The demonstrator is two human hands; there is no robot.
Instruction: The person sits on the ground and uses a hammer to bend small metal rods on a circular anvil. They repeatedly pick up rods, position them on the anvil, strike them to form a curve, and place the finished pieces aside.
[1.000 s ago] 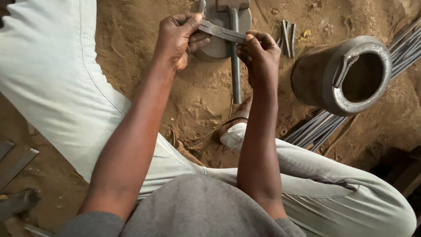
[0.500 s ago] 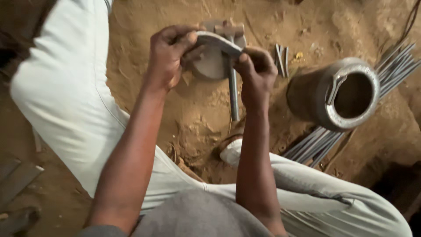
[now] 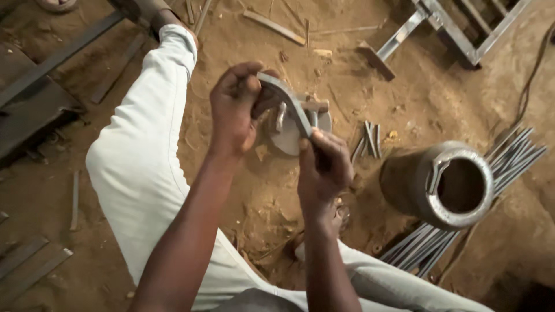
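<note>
A curved flat metal strip [image 3: 287, 99] is held between both hands above the sandy ground. My left hand [image 3: 236, 108] grips its upper end with fingers curled around it. My right hand [image 3: 324, 166] pinches its lower end with thumb on top. Directly beneath the strip sits a round metal disc [image 3: 289, 138] with a short upright post on the ground. My legs in pale trousers [image 3: 141, 167] spread to either side of it.
A grey metal pot [image 3: 442, 185] lies tipped on the right, over a bundle of thin steel rods [image 3: 514, 159]. A few short metal pieces [image 3: 370, 138] lie by the disc. Flat steel bars [image 3: 34, 263] lie at left; a steel frame [image 3: 439, 29] stands at top right.
The strip was nearly straight and held level; it now curves into an arc, tilted down to the right. My right hand has dropped lower. The camera has shifted, showing more ground above.
</note>
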